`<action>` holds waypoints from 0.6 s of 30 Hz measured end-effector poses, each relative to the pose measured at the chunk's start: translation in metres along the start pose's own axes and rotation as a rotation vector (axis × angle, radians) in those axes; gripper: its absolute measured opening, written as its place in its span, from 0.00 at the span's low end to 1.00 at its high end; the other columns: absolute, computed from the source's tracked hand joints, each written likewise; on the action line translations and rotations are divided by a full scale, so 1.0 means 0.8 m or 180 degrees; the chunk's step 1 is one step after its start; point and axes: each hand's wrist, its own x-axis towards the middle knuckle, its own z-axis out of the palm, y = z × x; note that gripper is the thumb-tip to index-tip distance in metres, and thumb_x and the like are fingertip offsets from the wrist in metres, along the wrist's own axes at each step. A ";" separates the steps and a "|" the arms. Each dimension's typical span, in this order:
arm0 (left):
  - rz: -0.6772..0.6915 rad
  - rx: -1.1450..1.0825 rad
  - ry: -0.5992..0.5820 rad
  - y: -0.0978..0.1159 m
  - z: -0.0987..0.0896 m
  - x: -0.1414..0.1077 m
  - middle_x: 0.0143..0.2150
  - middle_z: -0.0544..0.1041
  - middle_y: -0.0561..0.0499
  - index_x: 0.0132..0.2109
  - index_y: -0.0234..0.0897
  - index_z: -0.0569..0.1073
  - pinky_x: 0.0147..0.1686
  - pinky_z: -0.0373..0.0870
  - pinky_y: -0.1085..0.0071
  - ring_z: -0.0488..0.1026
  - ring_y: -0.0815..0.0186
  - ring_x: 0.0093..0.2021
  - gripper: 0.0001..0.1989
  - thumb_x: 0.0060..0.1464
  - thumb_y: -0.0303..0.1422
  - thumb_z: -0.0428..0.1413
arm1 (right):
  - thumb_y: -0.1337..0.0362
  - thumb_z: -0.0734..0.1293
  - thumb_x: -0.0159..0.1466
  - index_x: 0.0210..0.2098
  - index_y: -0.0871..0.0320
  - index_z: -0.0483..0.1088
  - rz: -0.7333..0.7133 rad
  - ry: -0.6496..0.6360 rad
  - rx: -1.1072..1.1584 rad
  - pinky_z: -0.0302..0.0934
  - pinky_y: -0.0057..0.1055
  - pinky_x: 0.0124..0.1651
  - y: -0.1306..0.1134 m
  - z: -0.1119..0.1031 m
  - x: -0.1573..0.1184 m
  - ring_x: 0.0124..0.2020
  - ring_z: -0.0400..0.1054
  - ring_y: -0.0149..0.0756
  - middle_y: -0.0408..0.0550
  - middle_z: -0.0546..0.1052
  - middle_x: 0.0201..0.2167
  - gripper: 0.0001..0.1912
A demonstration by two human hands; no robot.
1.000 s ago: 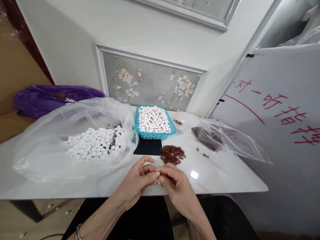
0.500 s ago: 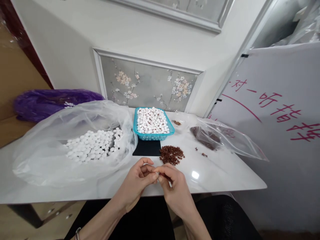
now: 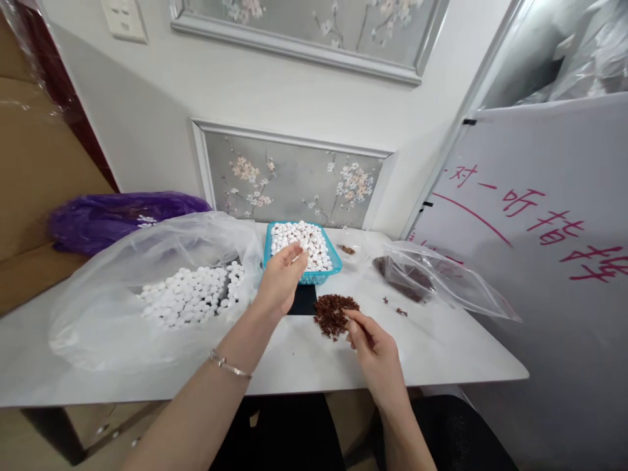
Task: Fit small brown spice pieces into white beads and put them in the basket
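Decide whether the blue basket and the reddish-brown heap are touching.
Apart: the head view shows a strip of white tabletop between the near side of the blue basket and the reddish-brown heap.

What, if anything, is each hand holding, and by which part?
Cannot be told: the left hand is at the blue basket, the right hand at the brown pile, with anything between the fingertips too small to see.

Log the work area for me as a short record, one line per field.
left hand: above the blue basket of white balls, grip contents unclear
right hand: fingertips at the near right edge of the reddish-brown pile
left of basket: translucent plastic bag holding more white balls
under basket's near edge: black sheet
right side: clear zip bag, dark contents
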 end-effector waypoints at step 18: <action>0.0566 0.3926 0.0006 0.108 -0.175 -0.046 0.35 0.80 0.48 0.36 0.40 0.78 0.33 0.65 0.68 0.73 0.58 0.34 0.10 0.47 0.37 0.56 | 0.63 0.59 0.62 0.30 0.55 0.69 -0.0684 -0.0043 -0.1533 0.57 0.30 0.28 0.015 0.023 -0.011 0.27 0.66 0.37 0.48 0.72 0.31 0.09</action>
